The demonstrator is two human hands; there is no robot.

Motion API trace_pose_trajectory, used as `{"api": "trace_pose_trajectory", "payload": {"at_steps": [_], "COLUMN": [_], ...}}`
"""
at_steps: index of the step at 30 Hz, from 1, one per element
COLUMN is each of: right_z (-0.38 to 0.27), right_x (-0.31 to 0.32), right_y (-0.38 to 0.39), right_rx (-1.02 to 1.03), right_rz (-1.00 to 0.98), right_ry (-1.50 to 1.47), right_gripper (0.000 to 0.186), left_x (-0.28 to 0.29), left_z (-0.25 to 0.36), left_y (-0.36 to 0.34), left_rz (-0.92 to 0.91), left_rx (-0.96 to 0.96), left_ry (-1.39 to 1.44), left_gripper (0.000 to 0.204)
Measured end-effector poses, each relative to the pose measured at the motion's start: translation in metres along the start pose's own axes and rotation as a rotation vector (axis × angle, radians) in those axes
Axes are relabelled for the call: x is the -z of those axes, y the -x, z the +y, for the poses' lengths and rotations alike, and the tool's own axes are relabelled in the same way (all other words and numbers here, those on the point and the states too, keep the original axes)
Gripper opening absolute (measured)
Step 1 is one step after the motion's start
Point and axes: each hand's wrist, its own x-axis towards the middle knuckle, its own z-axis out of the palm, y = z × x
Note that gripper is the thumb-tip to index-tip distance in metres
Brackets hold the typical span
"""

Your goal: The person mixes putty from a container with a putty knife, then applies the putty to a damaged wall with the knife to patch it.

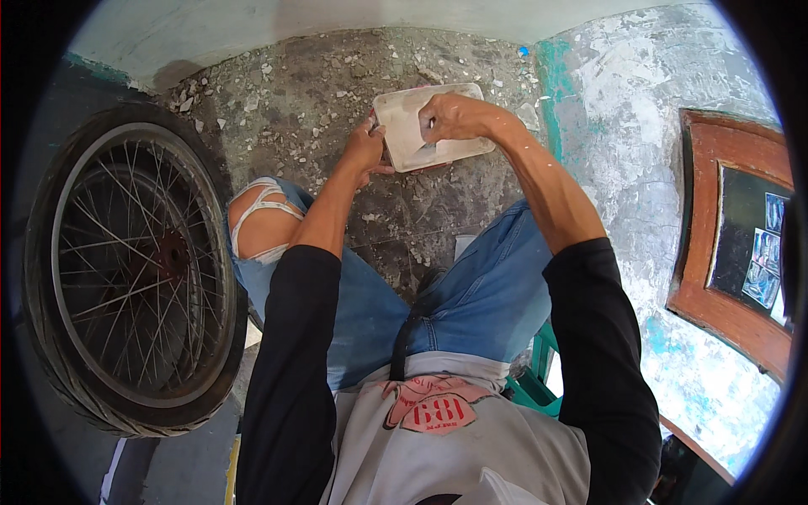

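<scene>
An off-white rectangular plastic tub [404, 114] is tipped toward me beyond my knees, above the littered floor. Gripping its left edge is my left hand [365, 150], with the thumb over the rim and fingers along the side and underneath. Smears of pale material coat the tub's inside. My right hand [453, 120] is closed in front of the tub's opening. Below its fingers shows a small grey flat piece [427, 151], which looks like the blade of a scraper; its handle is mostly hidden in the fist. Something red shows behind the tub's edge.
A spoked wheel with a black tyre [135, 269] stands close on my left. Broken plaster chips cover the floor [286, 93]. A patchy painted wall [631, 109] with a wood-framed panel [703, 219] rises at right. Part of a green plastic seat [534, 391] shows beside my hip.
</scene>
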Motion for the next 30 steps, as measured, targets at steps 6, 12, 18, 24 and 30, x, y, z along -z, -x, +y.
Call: {"api": "trace_pose_trajectory", "payload": {"at_steps": [6, 12, 18, 24, 30], "right_z": [0.022, 0.001, 0.022, 0.038, 0.016], "right_x": [-0.009, -0.034, -0.048, -0.053, -0.029], "right_y": [0.006, -0.001, -0.026, -0.010, 0.020], "right_rx": [-0.057, -0.180, -0.215, -0.262, -0.196], "right_rz": [0.058, 0.042, -0.010, 0.086, 0.166], "right_ry": [0.049, 0.106, 0.147, 0.069, 0.096], "right_gripper": [0.011, 0.017, 0.027, 0.022, 0.019], "left_x": [-0.005, 0.001, -0.003, 0.000, 0.003], "left_z": [0.008, -0.003, 0.007, 0.003, 0.001], "left_y": [0.006, 0.007, 0.012, 0.007, 0.006], "left_rz": [-0.036, 0.013, -0.006, -0.040, -0.017], "left_rx": [0.029, 0.013, 0.070, 0.070, 0.038], "left_ry": [0.028, -0.033, 0.013, 0.005, 0.007], "left_gripper": [0.064, 0.065, 0.057, 0.067, 0.067]}}
